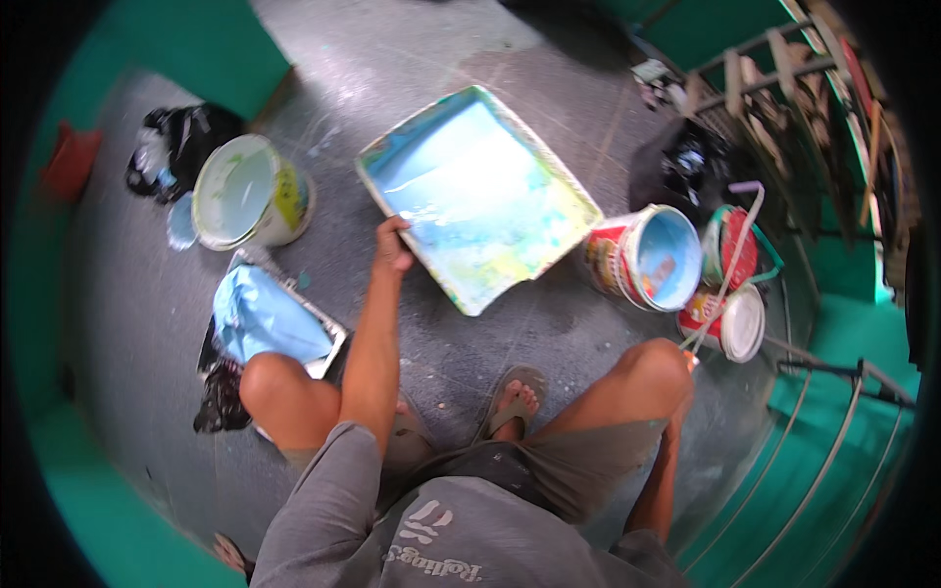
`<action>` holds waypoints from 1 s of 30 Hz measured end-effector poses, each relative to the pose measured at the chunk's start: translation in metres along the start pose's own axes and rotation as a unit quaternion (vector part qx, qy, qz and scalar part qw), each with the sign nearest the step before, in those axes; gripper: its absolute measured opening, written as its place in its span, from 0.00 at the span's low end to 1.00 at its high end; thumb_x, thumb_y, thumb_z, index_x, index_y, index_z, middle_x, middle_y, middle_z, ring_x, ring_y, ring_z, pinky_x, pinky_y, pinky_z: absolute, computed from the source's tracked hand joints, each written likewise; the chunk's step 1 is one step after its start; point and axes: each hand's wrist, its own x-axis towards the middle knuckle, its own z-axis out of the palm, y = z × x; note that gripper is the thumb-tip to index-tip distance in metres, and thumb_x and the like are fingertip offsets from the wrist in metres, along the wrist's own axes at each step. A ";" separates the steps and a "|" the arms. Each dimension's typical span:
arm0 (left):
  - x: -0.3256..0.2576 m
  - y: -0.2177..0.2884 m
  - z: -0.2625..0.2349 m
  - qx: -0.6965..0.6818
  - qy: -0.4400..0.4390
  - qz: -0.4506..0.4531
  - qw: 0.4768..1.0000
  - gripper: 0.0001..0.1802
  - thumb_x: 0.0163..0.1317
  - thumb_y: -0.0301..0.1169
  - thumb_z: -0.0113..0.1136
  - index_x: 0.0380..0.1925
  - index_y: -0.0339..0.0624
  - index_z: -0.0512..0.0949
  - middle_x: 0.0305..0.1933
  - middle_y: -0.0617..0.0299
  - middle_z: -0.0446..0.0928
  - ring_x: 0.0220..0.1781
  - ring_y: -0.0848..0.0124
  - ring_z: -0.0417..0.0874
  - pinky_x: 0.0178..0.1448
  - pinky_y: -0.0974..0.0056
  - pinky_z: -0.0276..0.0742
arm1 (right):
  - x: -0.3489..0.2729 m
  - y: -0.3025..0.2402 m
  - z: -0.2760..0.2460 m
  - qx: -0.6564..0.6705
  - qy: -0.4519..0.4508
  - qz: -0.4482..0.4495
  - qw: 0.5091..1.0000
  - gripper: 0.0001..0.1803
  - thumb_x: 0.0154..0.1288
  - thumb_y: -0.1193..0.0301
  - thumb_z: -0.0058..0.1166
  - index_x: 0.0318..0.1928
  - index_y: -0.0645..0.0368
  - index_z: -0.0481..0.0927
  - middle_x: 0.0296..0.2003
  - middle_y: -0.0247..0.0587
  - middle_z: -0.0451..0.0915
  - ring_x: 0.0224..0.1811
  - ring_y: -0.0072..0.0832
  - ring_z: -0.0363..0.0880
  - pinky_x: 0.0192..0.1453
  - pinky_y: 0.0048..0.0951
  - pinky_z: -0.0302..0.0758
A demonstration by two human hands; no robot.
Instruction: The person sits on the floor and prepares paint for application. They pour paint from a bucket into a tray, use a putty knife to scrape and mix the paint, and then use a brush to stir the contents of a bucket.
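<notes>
- I see the paint tray (540, 152) ahead of the person's feet, over the grey floor (441, 363); I cannot tell whether its base touches down.
- Pale-blue paint (446, 171) lies in the paint tray, with yellow-green stains toward its near and right edges; I judge that it already carries paint, and cannot tell how much is left to do.
- The left hand (394, 247) has its fingers closed round the paint tray's left, near edge.
- The right hand (676, 419) is by the right knee, near-right of the paint tray, mostly hidden; I cannot tell how open it is or whether it holds the thin rod (731, 269).
- Just right of the paint tray, a red-and-white bucket (608, 257) shows blue inside.
- Left of the paint tray stands a yellow-labelled bucket (287, 203); nearer the person is a blue sheet (263, 314).
</notes>
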 end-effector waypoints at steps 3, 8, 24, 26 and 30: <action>-0.001 -0.020 0.000 -0.023 0.024 -0.020 0.999 0.28 0.36 0.28 0.53 0.44 0.32 0.69 0.39 0.54 0.72 0.46 0.56 0.72 0.58 0.54 0.67 | -0.018 -0.046 -0.016 -0.024 0.049 -0.044 0.998 0.24 0.55 0.62 0.55 0.51 0.59 0.70 0.40 0.45 0.75 0.42 0.36 0.75 0.45 0.33 0.69; 0.001 -0.009 -0.005 -0.017 0.013 -0.022 1.000 0.27 0.37 0.29 0.54 0.43 0.33 0.69 0.39 0.54 0.71 0.45 0.57 0.71 0.57 0.54 0.67 | -0.002 -0.013 -0.006 -0.074 0.102 -0.051 0.991 0.34 0.56 0.55 0.58 0.58 0.59 0.64 0.46 0.50 0.74 0.46 0.43 0.73 0.50 0.40 0.69; -0.019 -0.008 0.006 -0.004 0.063 -0.043 0.997 0.33 0.44 0.35 0.55 0.53 0.35 0.64 0.49 0.50 0.69 0.51 0.56 0.70 0.59 0.54 0.65 | -0.026 -0.151 0.014 0.006 0.192 -0.278 0.941 0.25 0.63 0.62 0.51 0.55 0.66 0.67 0.46 0.50 0.73 0.48 0.36 0.72 0.53 0.35 0.68; -0.021 -0.008 0.010 0.002 0.048 -0.032 0.998 0.33 0.44 0.35 0.55 0.53 0.35 0.64 0.49 0.50 0.69 0.52 0.56 0.69 0.59 0.53 0.65 | -0.027 -0.152 0.016 0.027 0.176 -0.296 0.938 0.24 0.63 0.63 0.51 0.54 0.67 0.67 0.46 0.49 0.73 0.48 0.35 0.71 0.53 0.34 0.68; -0.017 -0.012 0.005 0.018 0.068 -0.026 0.997 0.32 0.44 0.36 0.56 0.52 0.35 0.65 0.49 0.49 0.69 0.52 0.55 0.69 0.60 0.52 0.63 | -0.031 -0.166 0.020 0.065 0.152 -0.282 0.945 0.22 0.63 0.65 0.51 0.53 0.67 0.68 0.46 0.48 0.73 0.48 0.34 0.71 0.54 0.34 0.68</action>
